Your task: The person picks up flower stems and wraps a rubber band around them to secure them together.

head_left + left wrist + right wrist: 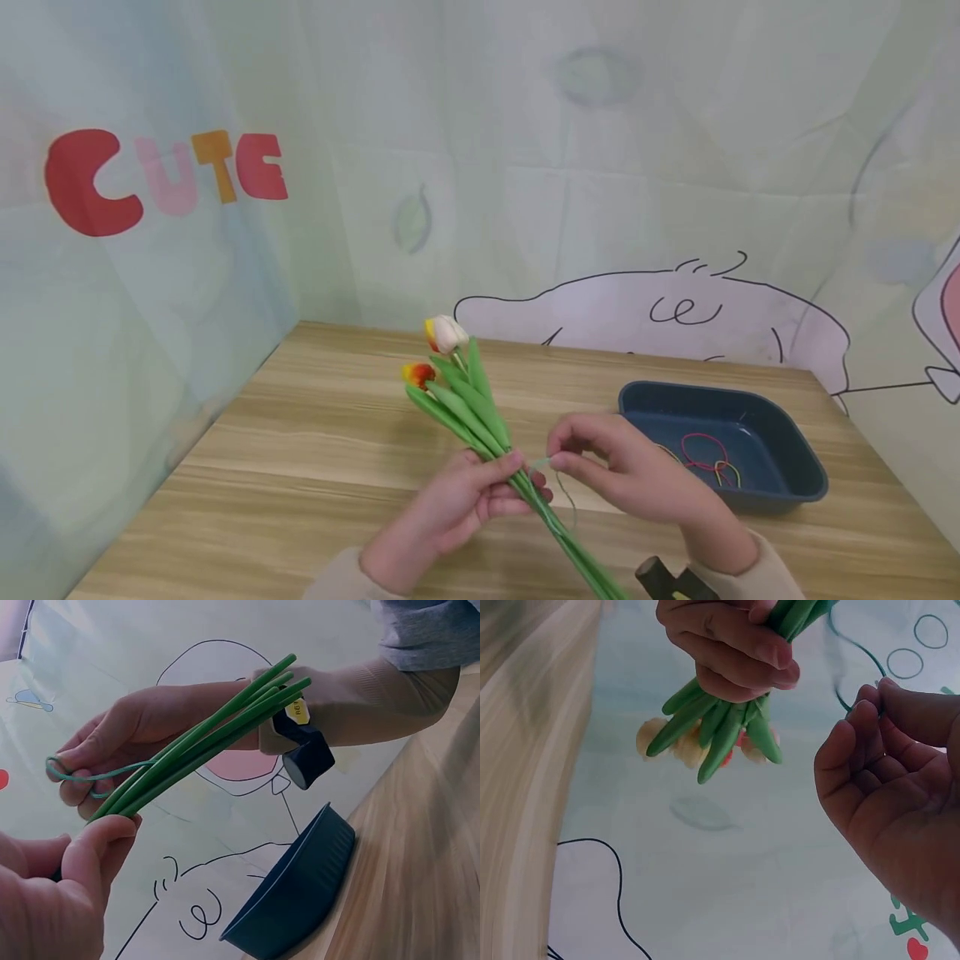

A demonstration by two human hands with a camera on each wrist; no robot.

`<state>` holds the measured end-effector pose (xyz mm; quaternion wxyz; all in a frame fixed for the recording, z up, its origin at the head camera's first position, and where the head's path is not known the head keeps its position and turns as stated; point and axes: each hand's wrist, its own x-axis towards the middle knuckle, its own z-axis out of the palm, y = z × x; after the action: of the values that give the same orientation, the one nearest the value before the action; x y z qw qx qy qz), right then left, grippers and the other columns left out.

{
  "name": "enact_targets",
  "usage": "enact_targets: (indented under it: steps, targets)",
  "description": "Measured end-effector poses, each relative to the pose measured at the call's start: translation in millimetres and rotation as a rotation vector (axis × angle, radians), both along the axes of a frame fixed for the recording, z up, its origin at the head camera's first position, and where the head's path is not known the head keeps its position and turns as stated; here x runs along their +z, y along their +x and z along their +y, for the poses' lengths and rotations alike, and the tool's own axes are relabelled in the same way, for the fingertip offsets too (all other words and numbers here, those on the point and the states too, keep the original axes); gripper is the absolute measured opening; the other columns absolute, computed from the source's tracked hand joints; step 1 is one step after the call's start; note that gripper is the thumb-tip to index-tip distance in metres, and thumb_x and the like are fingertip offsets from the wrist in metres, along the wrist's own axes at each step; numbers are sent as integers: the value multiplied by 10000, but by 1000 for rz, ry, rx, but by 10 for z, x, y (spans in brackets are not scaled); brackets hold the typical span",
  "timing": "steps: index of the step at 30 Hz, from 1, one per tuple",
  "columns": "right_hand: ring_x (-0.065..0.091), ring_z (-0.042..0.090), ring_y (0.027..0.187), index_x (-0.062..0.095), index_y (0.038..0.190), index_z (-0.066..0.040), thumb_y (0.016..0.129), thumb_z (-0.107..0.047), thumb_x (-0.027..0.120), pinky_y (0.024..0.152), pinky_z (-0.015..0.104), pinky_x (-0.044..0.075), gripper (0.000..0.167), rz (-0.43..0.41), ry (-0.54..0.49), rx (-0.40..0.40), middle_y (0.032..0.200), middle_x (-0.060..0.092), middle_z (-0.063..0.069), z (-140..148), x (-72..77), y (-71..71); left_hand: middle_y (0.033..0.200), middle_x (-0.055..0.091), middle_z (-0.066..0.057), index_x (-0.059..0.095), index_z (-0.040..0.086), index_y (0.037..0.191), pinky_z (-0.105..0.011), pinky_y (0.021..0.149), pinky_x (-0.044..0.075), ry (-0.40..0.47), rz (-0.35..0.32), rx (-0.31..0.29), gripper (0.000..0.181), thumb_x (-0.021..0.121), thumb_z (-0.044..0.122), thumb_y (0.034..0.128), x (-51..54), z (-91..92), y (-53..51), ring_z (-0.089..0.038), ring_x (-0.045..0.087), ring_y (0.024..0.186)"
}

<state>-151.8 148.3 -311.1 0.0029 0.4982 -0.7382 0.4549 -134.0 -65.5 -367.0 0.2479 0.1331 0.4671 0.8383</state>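
A bunch of tulips [468, 404] with green leaves and stems is gripped in my left hand [480, 496], just below the leaves. One bloom is white, another red and yellow; in the right wrist view more blooms [694, 746] hang below the fingers. The bare stems [202, 746] slant away from the left hand in the left wrist view. My right hand [626, 467] pinches a thin green band [97, 778] between thumb and fingertips, beside the stems. The band runs from the fingertips to the stems, and part of it passes behind them.
A dark blue tray [806, 467] stands on the wooden table [300, 467] at the right, holding a red band [701, 435] and a yellow band [731, 475]. A printed cloth backdrop [360, 208] rises behind the table. A dark wrist camera [307, 761] sits on the right wrist.
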Motion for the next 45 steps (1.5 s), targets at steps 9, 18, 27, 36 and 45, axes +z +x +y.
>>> enact_targets:
  steps: [9,18,27,36,45]
  targets:
    - [578,89,775,589,944,-68,963,-45,562,690,242,548,40,-65,42,-1,840,621,52,-106,-30,-36,879,720,-17,599,76,1024,-293,847,588,30,7,-72,109,573,171,979,-35,53,37,-159,712,877]
    - [583,133,770,590,946,-70,971,-132,569,693,239,539,70,-135,76,-35,837,613,22,-177,-59,-79,893,716,-33,566,55,1105,-313,843,591,28,20,-83,147,567,120,973,-65,100,85,-167,712,880]
    - [584,164,778,597,937,-56,968,-102,573,705,236,540,61,-183,84,-121,845,619,15,-246,-53,-111,894,709,-64,488,-31,1176,-338,855,585,26,30,-78,243,554,86,973,-53,122,123,-192,712,887]
    - [456,136,712,523,961,-24,1008,-139,501,606,217,421,126,-321,113,-261,771,448,16,-188,37,-114,862,716,-38,579,-49,1006,-318,821,598,-85,122,-9,162,580,109,967,-36,111,125,-176,708,877]
    - [474,174,789,483,937,7,988,28,449,668,251,479,66,-193,-93,-60,839,444,48,184,147,-197,852,712,19,605,76,923,-275,772,603,-40,259,-23,81,573,129,976,-2,33,57,-113,701,844]
